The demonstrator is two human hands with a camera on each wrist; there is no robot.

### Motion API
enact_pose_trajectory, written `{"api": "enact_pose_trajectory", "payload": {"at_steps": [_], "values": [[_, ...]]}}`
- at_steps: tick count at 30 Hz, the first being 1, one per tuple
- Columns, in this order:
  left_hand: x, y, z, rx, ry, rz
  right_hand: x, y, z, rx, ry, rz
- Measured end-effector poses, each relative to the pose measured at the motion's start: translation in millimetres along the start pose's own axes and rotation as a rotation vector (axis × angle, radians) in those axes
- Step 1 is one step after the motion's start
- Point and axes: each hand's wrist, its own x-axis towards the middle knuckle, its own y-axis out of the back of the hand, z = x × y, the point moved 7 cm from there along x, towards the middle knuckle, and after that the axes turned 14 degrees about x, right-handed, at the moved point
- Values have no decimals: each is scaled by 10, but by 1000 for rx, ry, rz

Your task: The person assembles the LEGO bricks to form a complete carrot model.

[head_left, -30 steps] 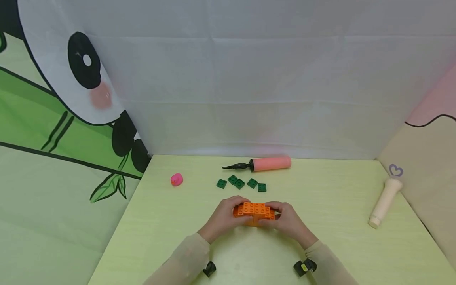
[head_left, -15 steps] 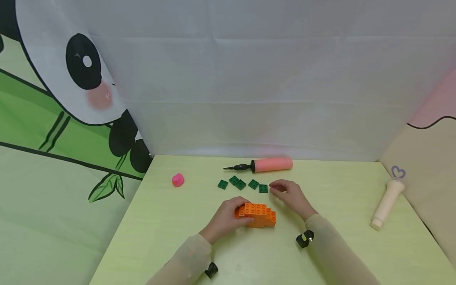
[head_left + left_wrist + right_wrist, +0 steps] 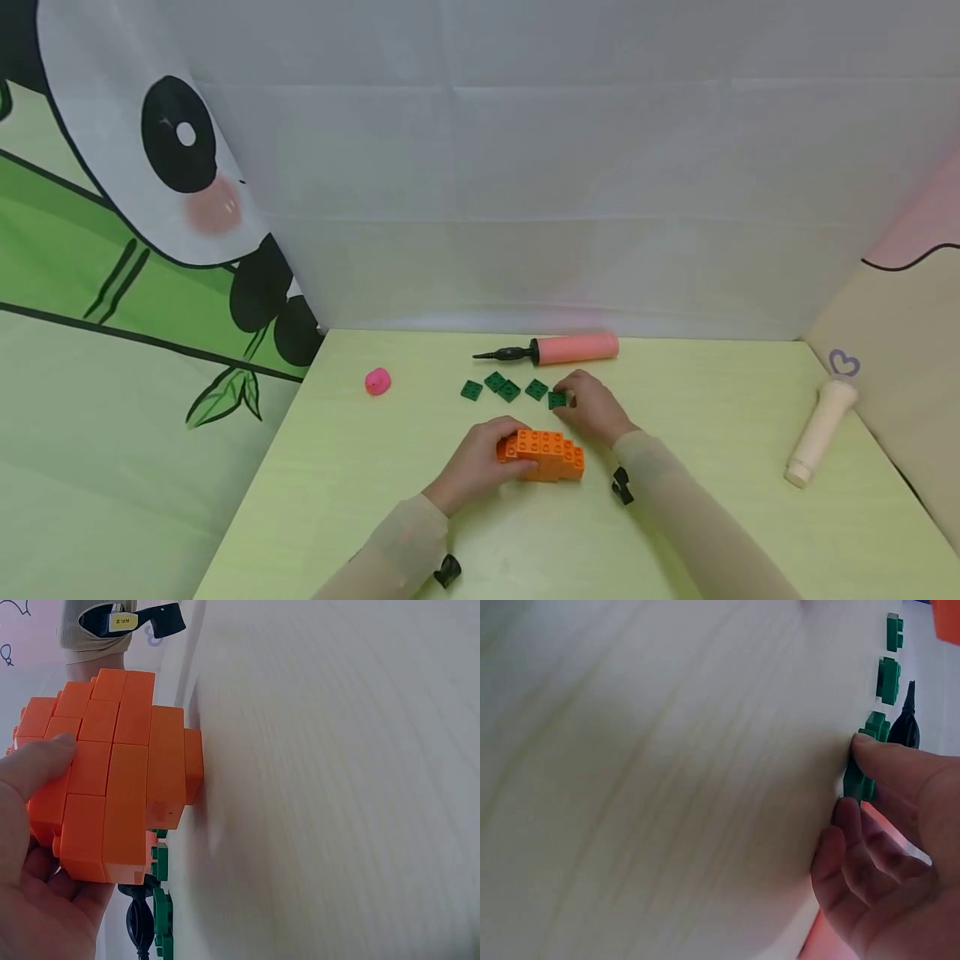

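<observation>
My left hand (image 3: 480, 465) grips the left end of an orange block structure (image 3: 551, 455), thumb on its near side, in the head view. Stepped layers of joined orange bricks (image 3: 124, 780) show in the left wrist view, the thumb lying flat on them. Beyond the structure, my right hand (image 3: 594, 407) pinches the rightmost small green brick (image 3: 557, 400) on the table. Its thumb and a finger are on either side of that green brick (image 3: 857, 780) in the right wrist view. Several other green bricks (image 3: 509, 391) lie to its left.
A pink pump (image 3: 577, 347) with a black nozzle lies behind the green bricks. At the left is a small pink duck-like toy (image 3: 378, 382). A pale cylinder (image 3: 821, 433) lies near the table's right edge, close to a purple heart shape (image 3: 844, 362).
My right hand has let go of the orange structure, moved away to the back and taken hold of the rightmost green brick. The left hand keeps its grip, nearly in place.
</observation>
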Motion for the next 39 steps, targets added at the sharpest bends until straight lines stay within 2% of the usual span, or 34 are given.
{"api": "enact_pose_trajectory", "payload": {"at_steps": [3,7,14,18,27,34,39], "values": [[14,6,8,6,-5,5,-14,47,9,42,-27,10],[38,18,18,8,-15,11,-75,159,-23,164,-23,27],[81,38,20,4,-26,24,-302,361,-245,396,147,8],[110,30,23,-10,-32,20,-477,452,-379,485,200,-22],[136,31,42,-13,-24,27,-761,483,-606,501,303,-104],[149,17,61,-15,-28,31,-844,468,-647,496,351,-119],[157,11,76,-25,-28,34,-862,474,-716,433,375,-115]]}}
